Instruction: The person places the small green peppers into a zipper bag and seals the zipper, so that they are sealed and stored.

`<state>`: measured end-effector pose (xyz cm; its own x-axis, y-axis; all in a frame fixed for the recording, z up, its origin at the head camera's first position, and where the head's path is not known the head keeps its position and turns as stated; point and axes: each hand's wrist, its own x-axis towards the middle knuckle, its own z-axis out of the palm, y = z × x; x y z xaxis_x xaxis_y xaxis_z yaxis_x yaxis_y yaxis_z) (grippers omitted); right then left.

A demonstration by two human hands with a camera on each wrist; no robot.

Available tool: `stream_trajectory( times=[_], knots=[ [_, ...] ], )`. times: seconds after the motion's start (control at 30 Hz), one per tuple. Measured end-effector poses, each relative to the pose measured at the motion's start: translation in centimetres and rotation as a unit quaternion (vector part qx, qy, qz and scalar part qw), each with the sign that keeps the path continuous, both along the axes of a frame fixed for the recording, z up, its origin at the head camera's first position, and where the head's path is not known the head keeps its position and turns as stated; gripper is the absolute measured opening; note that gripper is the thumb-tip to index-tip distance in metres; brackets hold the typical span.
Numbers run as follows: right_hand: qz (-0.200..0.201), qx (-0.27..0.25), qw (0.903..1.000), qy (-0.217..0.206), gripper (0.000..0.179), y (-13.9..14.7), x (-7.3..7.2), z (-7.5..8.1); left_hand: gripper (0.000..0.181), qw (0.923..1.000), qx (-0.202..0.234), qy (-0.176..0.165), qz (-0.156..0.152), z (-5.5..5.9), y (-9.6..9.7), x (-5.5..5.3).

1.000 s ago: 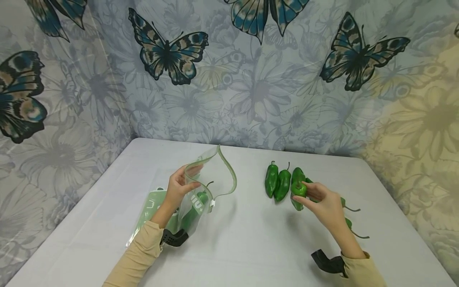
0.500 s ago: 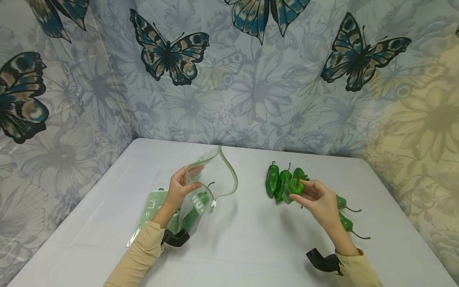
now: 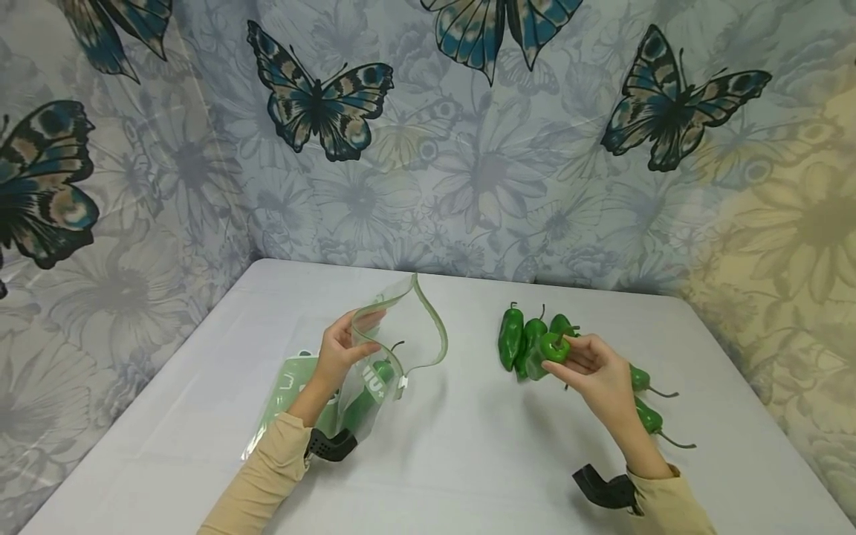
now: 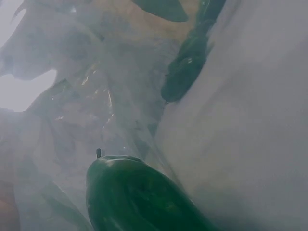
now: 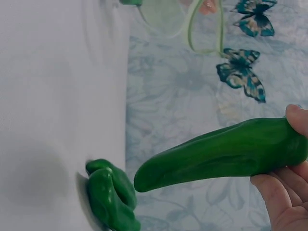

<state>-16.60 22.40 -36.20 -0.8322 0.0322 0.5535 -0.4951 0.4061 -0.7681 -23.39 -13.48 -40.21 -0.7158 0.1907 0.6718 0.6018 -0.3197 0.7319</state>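
My left hand (image 3: 342, 348) pinches the side of a clear zip bag (image 3: 438, 327) between thumb and fingers; the bag's green-edged mouth gapes toward the right. Inside the bag lies a green pepper (image 3: 364, 397), also close up as a dark green pepper (image 4: 134, 197) in the left wrist view. Over the right part of the table my right hand (image 3: 598, 375) grips another green pepper (image 5: 226, 154) near its stem end, raised off the table. Several more peppers (image 3: 511, 338) lie beyond and beside the right hand, some partly hidden by it.
A flat green-printed bag (image 3: 284, 390) lies at the left, partly under the left arm. The white table (image 3: 455, 475) ends at a butterfly-patterned backdrop (image 3: 468, 193). Black wrist mounts (image 3: 605, 490) jut inward from both forearms.
The right hand has shifted slightly left and toward me with its pepper, which has tilted, uncovering peppers at the right. The left hand still holds the bag.
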Motion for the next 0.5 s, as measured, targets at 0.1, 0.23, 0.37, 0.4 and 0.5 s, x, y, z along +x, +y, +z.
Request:
stream_trajectory(
  times=[0.1, 0.23, 0.37, 0.4, 0.5],
  knots=[
    [0.003, -0.009, 1.0000, 0.001, 0.034, -0.17, 0.18, 0.08, 0.053, 0.9999, -0.007, 0.007, -0.006, -0.03, 0.09, 0.03],
    [0.008, -0.018, 0.9998, 0.005, 0.034, -0.24, 0.15, -0.23, 0.053, 0.9997, -0.014, 0.018, -0.001, -0.08, 0.14, 0.08],
    [0.003, -0.016, 0.9997, 0.016, 0.035, -0.28, -0.14, -0.58, 0.055, 0.9997, -0.015, 0.019, 0.000, -0.01, 0.07, 0.11],
    [0.004, -0.016, 0.9996, 0.021, 0.035, -0.33, -0.19, -0.59, 0.055, 0.9997, -0.015, 0.019, -0.001, 0.02, 0.05, 0.12],
    [0.032, -0.043, 0.9976, 0.045, 0.034, -0.44, -0.46, -0.60, 0.058, 0.9996, -0.020, 0.020, -0.002, 0.09, -0.03, 0.13]
  ],
)
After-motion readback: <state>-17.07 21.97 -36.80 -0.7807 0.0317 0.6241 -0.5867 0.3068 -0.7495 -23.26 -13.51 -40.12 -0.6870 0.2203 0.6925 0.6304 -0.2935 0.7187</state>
